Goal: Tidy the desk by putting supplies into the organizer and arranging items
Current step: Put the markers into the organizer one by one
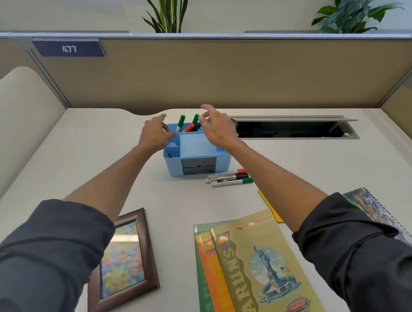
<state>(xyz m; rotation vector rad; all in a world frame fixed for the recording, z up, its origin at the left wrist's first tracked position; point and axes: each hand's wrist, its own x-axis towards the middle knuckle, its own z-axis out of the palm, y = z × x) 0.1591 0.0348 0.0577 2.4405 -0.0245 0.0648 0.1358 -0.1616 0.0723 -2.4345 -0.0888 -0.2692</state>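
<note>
Head view: blue organizer [195,156] at desk [294,171] centre, markers [187,123] upright in back compartment. Left hand [156,135] and right hand [217,131] hovering above organizer, fingers spread, gripping nothing. Three loose markers [228,177] lying just right of organizer front. Notebooks [251,266] stacked near, picture frame [121,263] lying left.

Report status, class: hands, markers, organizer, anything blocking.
Left hand and right hand open over blue organizer, holding nothing. Markers in back compartment; three markers on desk beside it. Nothing in the way.
</note>
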